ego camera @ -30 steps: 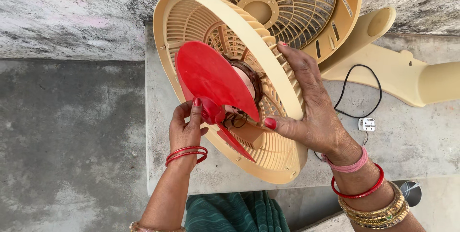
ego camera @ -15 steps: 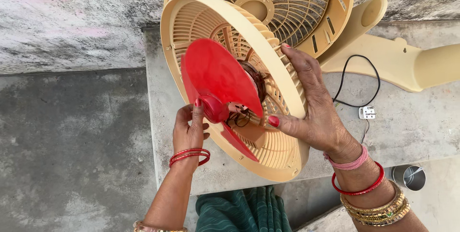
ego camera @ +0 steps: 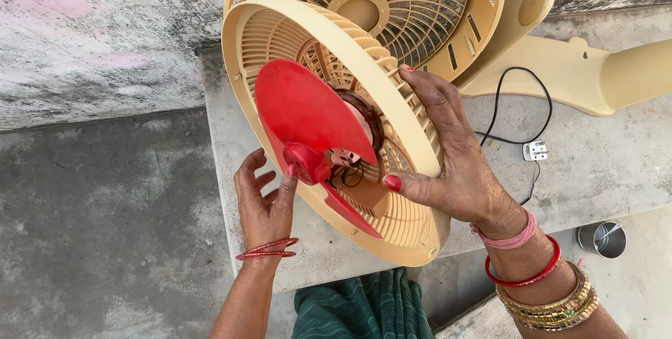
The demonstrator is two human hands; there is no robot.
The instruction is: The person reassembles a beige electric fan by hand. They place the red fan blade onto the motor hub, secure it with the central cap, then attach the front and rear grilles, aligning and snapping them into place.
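Red plastic, thin and probably light and springy, forms the fan blade (ego camera: 304, 118), seated inside the cream rear guard (ego camera: 413, 171) tilted over a concrete ledge (ego camera: 602, 164). Its hub (ego camera: 306, 164) is touched by the left hand (ego camera: 262, 202), grip loose with fingers spread. The guard's rim, judged stiff enough for holding, is clasped by the right hand (ego camera: 455, 171). The motor behind the blade is largely hidden; the fan stand (ego camera: 595, 73) is cut off.
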